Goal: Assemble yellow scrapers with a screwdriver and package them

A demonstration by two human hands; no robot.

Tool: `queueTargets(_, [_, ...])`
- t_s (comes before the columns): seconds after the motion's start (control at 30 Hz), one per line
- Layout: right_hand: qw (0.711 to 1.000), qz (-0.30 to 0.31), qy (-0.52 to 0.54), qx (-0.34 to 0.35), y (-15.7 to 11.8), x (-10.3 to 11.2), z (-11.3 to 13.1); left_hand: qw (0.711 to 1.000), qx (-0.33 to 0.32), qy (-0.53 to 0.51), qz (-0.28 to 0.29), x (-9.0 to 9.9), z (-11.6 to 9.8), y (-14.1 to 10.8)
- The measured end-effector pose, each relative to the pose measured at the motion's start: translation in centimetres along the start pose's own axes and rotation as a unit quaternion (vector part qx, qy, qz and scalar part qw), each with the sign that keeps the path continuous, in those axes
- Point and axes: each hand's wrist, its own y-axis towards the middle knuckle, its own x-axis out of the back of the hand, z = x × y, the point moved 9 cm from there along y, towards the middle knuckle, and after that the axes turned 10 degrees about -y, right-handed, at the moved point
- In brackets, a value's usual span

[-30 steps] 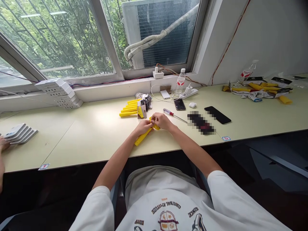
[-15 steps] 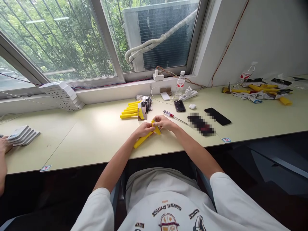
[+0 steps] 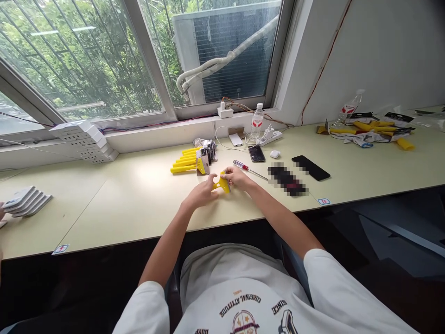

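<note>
Between my hands is a yellow scraper (image 3: 224, 184) with a wide head and a blade along its right edge. My right hand (image 3: 237, 179) pinches the upper end of the head between thumb and fingers. Around the handle lies my left hand (image 3: 203, 192), its thumb above and fingers below; most of the handle is hidden by it. Just beyond, several more yellow scrapers (image 3: 184, 163) lie in a row, heads to the right, with card on the nearest head. A screwdriver (image 3: 245, 167) with a red and clear handle rests right of my right hand.
Farther right lie a phone (image 3: 256, 153), a white case (image 3: 275, 154), a black flat item (image 3: 310, 168) and a blurred-out patch. A water bottle (image 3: 257, 123) stands near a power strip (image 3: 272, 137). Stacked white pieces (image 3: 28, 202) are at left, beside another person's hand.
My left hand has shifted down the scraper's handle, covering the end that stuck out before. The scraper's head has turned slightly. My right hand keeps its pinch. The view has shifted a little.
</note>
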Motion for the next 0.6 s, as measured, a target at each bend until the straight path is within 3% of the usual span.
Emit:
queueTargets(0.17, [0.998,0.02,0.014,-0.052,-0.5,-0.8,-0.6,0.997,0.013,0.047,-0.061,-1.2,0.4,-1.4])
queueTargets(0.47, [0.996,0.055,0.027,-0.071,-1.0,-1.2,-0.2,0.996,0.021,0.07,-0.056,-0.9,0.0,-1.9])
queueTargets(0.53, [0.997,0.0,-0.043,-0.058,-0.8,0.4,0.3,0.995,0.003,0.082,-0.054,-1.0,-0.2,-2.0])
queueTargets(0.6, [0.984,-0.099,-0.143,-0.026,-1.0,3.1,1.3,0.994,-0.007,0.091,-0.056,-1.1,-0.3,-2.1])
